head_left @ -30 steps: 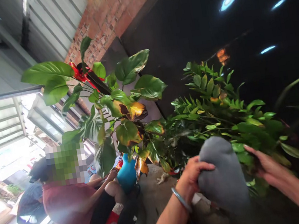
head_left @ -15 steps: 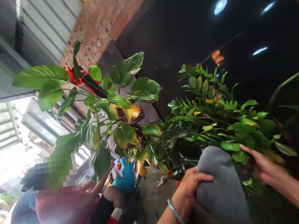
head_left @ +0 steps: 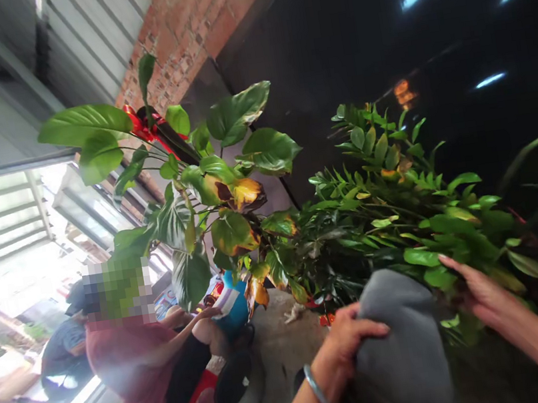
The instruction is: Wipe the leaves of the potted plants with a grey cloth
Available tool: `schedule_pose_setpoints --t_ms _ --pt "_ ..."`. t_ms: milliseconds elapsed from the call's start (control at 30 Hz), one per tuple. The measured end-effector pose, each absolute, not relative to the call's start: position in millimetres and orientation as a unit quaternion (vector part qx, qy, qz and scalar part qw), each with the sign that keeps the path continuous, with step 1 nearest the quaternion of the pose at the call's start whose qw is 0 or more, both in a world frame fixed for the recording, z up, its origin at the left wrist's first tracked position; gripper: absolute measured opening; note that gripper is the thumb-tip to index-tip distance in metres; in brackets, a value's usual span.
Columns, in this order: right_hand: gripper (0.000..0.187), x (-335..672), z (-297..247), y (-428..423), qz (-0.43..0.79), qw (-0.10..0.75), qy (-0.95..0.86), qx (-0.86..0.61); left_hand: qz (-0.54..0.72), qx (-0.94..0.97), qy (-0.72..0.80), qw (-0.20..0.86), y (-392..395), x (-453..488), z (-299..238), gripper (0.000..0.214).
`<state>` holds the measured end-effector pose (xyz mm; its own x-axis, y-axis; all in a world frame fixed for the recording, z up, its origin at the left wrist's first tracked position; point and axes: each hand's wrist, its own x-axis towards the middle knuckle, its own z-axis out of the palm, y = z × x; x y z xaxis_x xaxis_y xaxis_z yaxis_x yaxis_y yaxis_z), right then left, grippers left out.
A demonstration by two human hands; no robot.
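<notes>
My left hand [head_left: 347,343], with a metal bangle on the wrist, is closed over the side of a grey rounded thing [head_left: 399,344] at the bottom middle. My right hand [head_left: 475,292] reaches into the small-leaved green plant [head_left: 402,215] on the right, fingers stretched among its stems and leaves. I cannot see whether those fingers hold a stem.
A large-leaved plant [head_left: 207,190] with yellowed, browned leaves and a red ribbon stands in the middle. A seated person in a red shirt [head_left: 132,370] works at the left beside a dark pot [head_left: 239,388]. A brick wall and a dark panel rise behind.
The view has shifted slightly. Both hands stay where they were, left on the grey thing and right in the leaves. The seated person has moved a little.
</notes>
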<state>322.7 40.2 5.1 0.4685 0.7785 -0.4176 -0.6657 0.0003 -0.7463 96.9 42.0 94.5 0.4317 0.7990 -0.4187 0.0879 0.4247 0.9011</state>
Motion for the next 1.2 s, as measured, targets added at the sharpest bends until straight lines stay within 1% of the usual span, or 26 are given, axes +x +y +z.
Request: schedule_pose_setpoints --t_ms 133,200,267,400,467,500,567,667,733,800,900,967,1000,1033,1100,1200 --pt "0.02 321.7 14.8 37.0 0.515 0.707 -0.023 -0.485 0.476 0.423 0.375 0.673 62.6 88.6 143.2 0.039" --pt "0.02 318.0 19.6 36.3 0.511 0.707 -0.014 -0.488 0.542 0.387 0.361 0.653 73.1 97.3 147.0 0.039" --pt "0.019 314.1 23.2 36.0 0.51 0.708 -0.009 -0.488 0.524 0.389 0.388 0.651 74.8 107.5 130.5 0.036" --pt "0.016 312.0 25.7 35.5 0.516 0.709 -0.001 -0.481 0.336 0.469 0.479 0.662 55.6 107.5 81.5 0.029" --pt "0.018 314.1 25.6 35.1 0.512 0.71 0.007 -0.483 0.287 0.47 0.474 0.687 47.3 96.0 78.9 0.031" --pt "0.018 315.4 25.5 34.7 0.51 0.711 0.009 -0.484 0.291 0.461 0.457 0.702 46.2 89.8 85.9 0.033" --pt "0.019 317.7 25.6 34.2 0.509 0.713 0.011 -0.482 0.356 0.441 0.412 0.713 50.9 80.3 110.4 0.037" --pt "0.019 318.2 26.2 34.9 0.505 0.718 0.012 -0.479 0.504 0.382 0.374 0.679 67.4 78.3 141.0 0.034" --pt "0.02 316.7 25.6 36.5 0.502 0.72 0.012 -0.479 0.55 0.344 0.389 0.654 73.4 83.6 137.8 0.031" --pt "0.02 315.1 23.6 38.6 0.502 0.722 0.01 -0.475 0.518 0.35 0.438 0.646 68.3 89.3 115.8 0.028" --pt "0.022 315.3 19.0 40.6 0.504 0.724 0.002 -0.47 0.372 0.402 0.498 0.672 44.6 86.9 78.1 0.026" --pt "0.022 317.5 16.3 40.5 0.505 0.722 -0.003 -0.473 0.314 0.414 0.48 0.707 31.2 75.5 71.9 0.03" --pt "0.021 319.0 15.3 40.0 0.505 0.72 -0.004 -0.476 0.314 0.416 0.457 0.721 28.7 68.4 76.8 0.034" --pt "0.021 320.5 14.7 39.5 0.504 0.718 -0.006 -0.48 0.331 0.418 0.432 0.728 29.7 61.4 86.1 0.038" --pt "0.021 322.9 14.2 38.8 0.503 0.714 -0.009 -0.487 0.411 0.407 0.392 0.715 41.1 50.5 111.0 0.04" --pt "0.022 323.6 14.4 39.2 0.502 0.706 -0.014 -0.499 0.554 0.319 0.384 0.666 66.5 48.2 134.5 0.027"
